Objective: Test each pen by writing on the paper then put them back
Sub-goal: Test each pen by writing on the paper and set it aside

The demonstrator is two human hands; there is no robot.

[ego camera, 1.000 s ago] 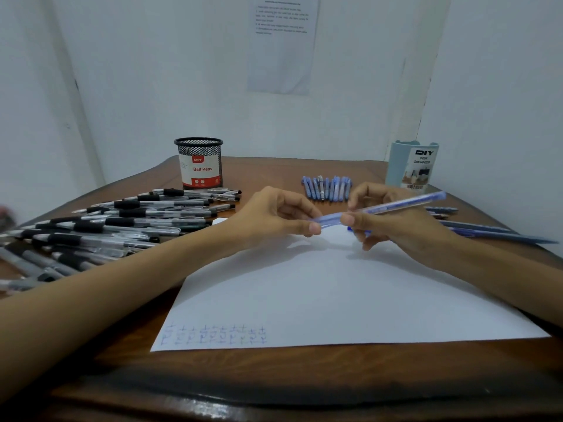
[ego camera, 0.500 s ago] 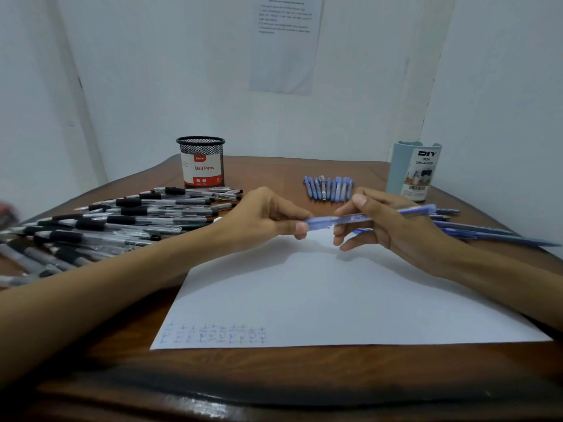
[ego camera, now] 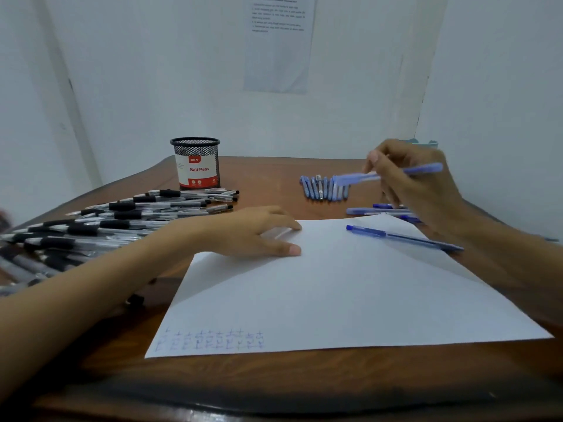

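PEN TEST UNDER WAY: The right grip (ego camera: 417,184) is raised off the surface (ego camera: 274,184) with its fingers curled round a blue pen (ego camera: 387,175). The pen is blurred, so its tip cannot be read as capped or bare. The left grip (ego camera: 253,233) holds nothing and lies flat with relaxed fingers on the far-left corner of the paper (ego camera: 320,284). The step in hand appears to be bringing this pen down to write. That is best done with the left grip pinning the sheet and the tip checked clear of any cap. A short, light stroke would then go beside the row of test marks (ego camera: 210,341), which sits well nearer the person than either grip, along the sheet's near edge. Bare paper runs to the right of those marks, so a slanting descent toward the person looks like the open path. Less room lies close by. A second blue pen (ego camera: 402,237) lies on the sheet just below the right grip and could roll if brushed. Loose blue pens (ego camera: 377,211) lie under that grip beside the sheet's far edge. A row of short blue pieces (ego camera: 324,187) stands just to its left. Beyond the left grip's outer side spreads a heap of black pens (ego camera: 106,220), with a mesh cup (ego camera: 196,166) behind it. The paper's near edge runs close to the surface's own.
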